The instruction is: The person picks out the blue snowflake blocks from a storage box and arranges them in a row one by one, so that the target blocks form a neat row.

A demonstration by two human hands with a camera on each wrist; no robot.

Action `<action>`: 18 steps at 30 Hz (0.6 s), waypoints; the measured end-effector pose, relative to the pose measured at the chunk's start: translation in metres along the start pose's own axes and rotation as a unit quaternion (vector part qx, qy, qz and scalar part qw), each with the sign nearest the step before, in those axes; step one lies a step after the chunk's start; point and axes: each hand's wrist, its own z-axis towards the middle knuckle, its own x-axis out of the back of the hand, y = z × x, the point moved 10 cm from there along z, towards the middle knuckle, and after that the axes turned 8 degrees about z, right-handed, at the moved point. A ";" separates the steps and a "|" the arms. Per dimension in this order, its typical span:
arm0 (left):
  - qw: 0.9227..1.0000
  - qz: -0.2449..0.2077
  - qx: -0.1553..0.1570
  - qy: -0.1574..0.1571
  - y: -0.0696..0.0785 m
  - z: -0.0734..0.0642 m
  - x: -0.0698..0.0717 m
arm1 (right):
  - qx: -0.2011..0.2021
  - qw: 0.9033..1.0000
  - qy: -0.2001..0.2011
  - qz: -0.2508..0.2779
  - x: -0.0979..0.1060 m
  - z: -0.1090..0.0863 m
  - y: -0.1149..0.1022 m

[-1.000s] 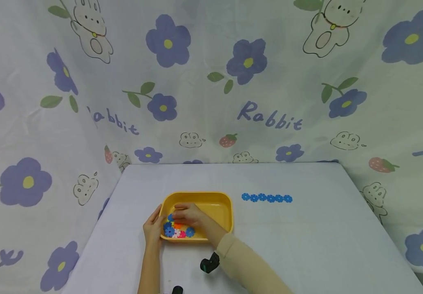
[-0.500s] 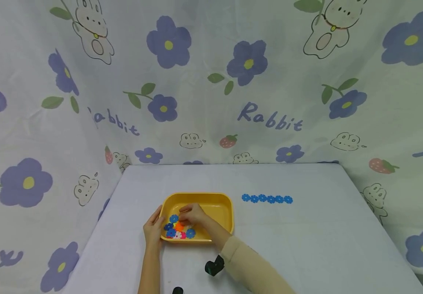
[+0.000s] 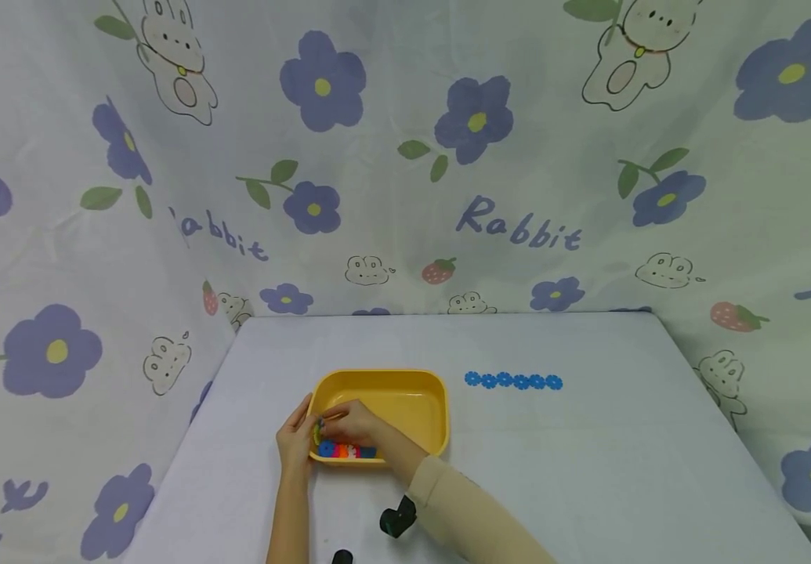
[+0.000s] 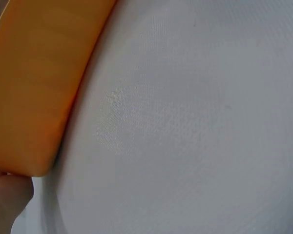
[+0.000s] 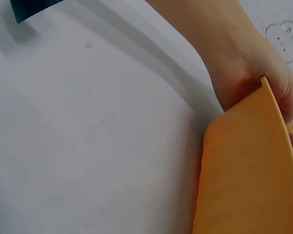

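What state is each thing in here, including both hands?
Yellow tray: open side up, on the table, held at its left end.
Flower pieces in the tray: mixed colours, bunched in the near-left part, partly hidden.
Row of six blue flower pieces: lying in a line; linking can't be told.
Left hand: gripping the tray's left side.
Right hand: inside the tray at the pieces; grip unclear.
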 end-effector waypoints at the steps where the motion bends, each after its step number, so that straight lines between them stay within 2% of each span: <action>1: 1.000 0.001 0.000 0.000 0.000 0.000 0.000 | 0.002 1.000 -0.001 0.005 0.000 0.000 0.001; 5: 1.000 -0.002 -0.005 0.001 -0.001 0.001 0.000 | 0.008 1.000 0.010 0.020 -0.001 0.002 0.001; 11: 1.000 -0.007 -0.008 0.000 0.000 0.003 -0.001 | 0.030 0.997 0.067 -0.019 0.003 0.001 -0.006; 18: 1.000 -0.001 -0.001 -0.003 -0.002 0.001 -0.001 | 0.019 0.995 0.100 -0.023 0.009 -0.001 -0.002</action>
